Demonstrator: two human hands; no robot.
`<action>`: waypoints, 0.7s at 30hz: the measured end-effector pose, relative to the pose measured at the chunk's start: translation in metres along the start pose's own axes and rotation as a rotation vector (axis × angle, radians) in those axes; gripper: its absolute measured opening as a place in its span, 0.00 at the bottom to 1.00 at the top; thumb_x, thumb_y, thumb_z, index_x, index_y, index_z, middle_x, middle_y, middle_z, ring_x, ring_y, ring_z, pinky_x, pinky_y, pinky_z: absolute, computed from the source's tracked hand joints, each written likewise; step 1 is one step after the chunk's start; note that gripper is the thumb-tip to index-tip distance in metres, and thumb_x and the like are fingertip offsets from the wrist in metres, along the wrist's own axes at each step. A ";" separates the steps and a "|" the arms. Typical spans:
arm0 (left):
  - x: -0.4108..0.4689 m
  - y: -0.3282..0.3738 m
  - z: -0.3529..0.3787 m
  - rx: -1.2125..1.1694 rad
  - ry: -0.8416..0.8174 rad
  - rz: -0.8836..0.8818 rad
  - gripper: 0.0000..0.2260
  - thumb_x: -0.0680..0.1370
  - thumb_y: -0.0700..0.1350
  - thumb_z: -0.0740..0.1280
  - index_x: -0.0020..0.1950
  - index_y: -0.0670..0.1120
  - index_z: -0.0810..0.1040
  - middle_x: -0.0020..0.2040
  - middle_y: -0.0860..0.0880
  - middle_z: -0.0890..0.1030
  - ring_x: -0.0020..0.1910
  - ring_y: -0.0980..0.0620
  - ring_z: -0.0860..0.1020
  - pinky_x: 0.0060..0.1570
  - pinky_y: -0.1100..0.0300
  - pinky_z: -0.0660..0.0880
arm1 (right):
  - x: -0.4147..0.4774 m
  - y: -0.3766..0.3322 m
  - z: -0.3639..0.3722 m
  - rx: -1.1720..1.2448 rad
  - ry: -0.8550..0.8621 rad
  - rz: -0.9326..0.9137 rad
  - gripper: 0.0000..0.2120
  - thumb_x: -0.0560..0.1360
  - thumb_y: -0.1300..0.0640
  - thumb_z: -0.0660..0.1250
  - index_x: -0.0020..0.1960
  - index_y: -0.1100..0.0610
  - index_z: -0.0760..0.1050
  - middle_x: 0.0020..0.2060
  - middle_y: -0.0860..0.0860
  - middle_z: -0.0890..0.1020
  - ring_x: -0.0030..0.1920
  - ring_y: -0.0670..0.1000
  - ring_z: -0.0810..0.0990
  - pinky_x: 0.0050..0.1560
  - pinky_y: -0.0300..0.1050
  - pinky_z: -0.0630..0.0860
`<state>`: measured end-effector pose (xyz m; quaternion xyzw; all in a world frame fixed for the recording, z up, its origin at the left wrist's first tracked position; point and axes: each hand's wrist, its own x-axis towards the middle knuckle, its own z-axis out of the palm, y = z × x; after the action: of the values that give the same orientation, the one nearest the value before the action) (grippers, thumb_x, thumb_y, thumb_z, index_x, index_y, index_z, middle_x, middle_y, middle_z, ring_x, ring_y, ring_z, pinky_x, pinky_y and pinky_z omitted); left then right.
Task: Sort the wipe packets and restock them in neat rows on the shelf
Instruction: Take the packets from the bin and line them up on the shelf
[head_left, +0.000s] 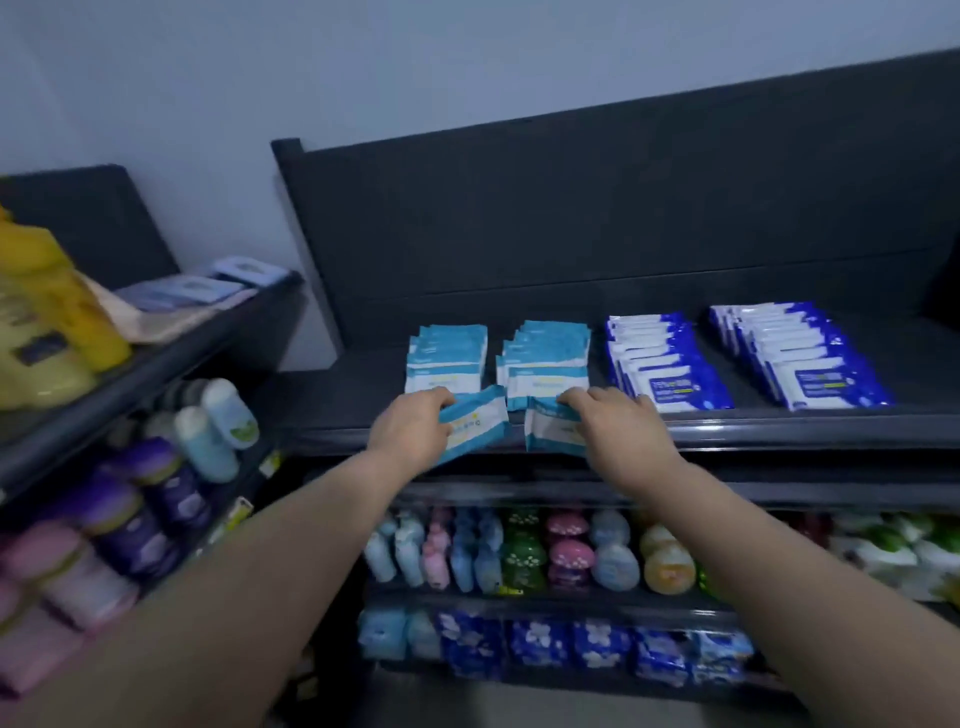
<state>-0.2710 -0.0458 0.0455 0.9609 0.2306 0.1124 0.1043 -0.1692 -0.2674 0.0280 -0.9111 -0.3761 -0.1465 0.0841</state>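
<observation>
Restocking step: left hand (410, 431) and right hand (621, 428) each pinch a light-blue wipe packet (480, 423). Next, seat both against the light-blue rows (447, 358) just beyond.

On the dark flat top shelf (353, 400), 4 rows of packets run front to back, side by side: 2 rows of light-blue-and-white plastic wipe packets (447, 358) on the left, 2 rows of dark-blue-and-white plastic wipe packets (665, 364) on the right. At the front edge, the left hand (410, 431) holds a loose light-blue-and-white packet (480, 421) before row 1; the right hand (623, 426) holds another loose packet (550, 434) before row 2. Beneath sit small rounded plastic bottles (519, 551), then blue flowered packs (571, 644). A dark side rack (156, 374) stands left.
</observation>
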 end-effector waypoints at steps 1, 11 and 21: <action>0.005 -0.019 -0.005 0.008 0.002 -0.016 0.16 0.78 0.44 0.66 0.65 0.52 0.75 0.61 0.49 0.79 0.57 0.46 0.77 0.49 0.54 0.75 | 0.012 -0.013 0.006 0.005 0.001 -0.011 0.25 0.74 0.62 0.62 0.68 0.48 0.63 0.59 0.49 0.75 0.61 0.54 0.72 0.53 0.50 0.66; 0.088 -0.087 -0.003 0.007 -0.045 -0.015 0.12 0.77 0.43 0.66 0.61 0.51 0.77 0.56 0.49 0.80 0.52 0.48 0.77 0.46 0.56 0.73 | 0.096 -0.042 0.041 -0.003 0.002 -0.026 0.26 0.74 0.65 0.61 0.69 0.49 0.64 0.58 0.50 0.77 0.59 0.55 0.73 0.49 0.49 0.63; 0.175 -0.094 0.040 -0.063 -0.192 0.050 0.17 0.77 0.44 0.69 0.66 0.49 0.76 0.64 0.48 0.78 0.59 0.49 0.77 0.57 0.54 0.75 | 0.171 -0.022 0.071 0.057 -0.065 -0.041 0.27 0.75 0.65 0.61 0.71 0.47 0.63 0.59 0.48 0.76 0.61 0.53 0.72 0.54 0.49 0.64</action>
<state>-0.1480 0.1117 0.0135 0.9690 0.1916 0.0298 0.1534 -0.0553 -0.1205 0.0188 -0.9047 -0.4012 -0.1079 0.0947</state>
